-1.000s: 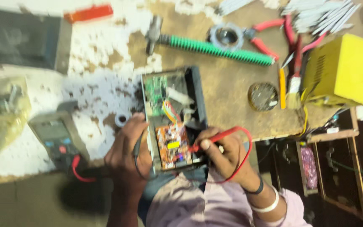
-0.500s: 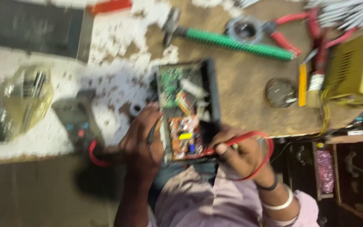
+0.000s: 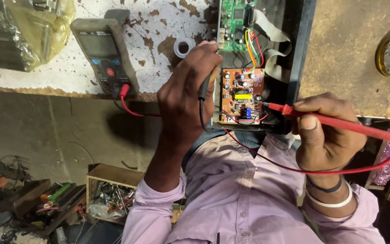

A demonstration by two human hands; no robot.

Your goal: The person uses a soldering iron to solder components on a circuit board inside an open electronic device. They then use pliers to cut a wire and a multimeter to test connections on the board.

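An orange circuit board sits inside an open black device casing at the near edge of the surface, directly between the two hands. The right hand is closed around a red probe, its metal tip resting on the board's right side; the hand itself lies just right of the board. The left hand is closed around a black probe just left of the board; where that tip lands cannot be seen. Above the orange board, a green circuit board joins it by coloured wires. Further left on the surface lies a grey multimeter with a red lead plugged in, and a small roll of tape sits near the left hand.
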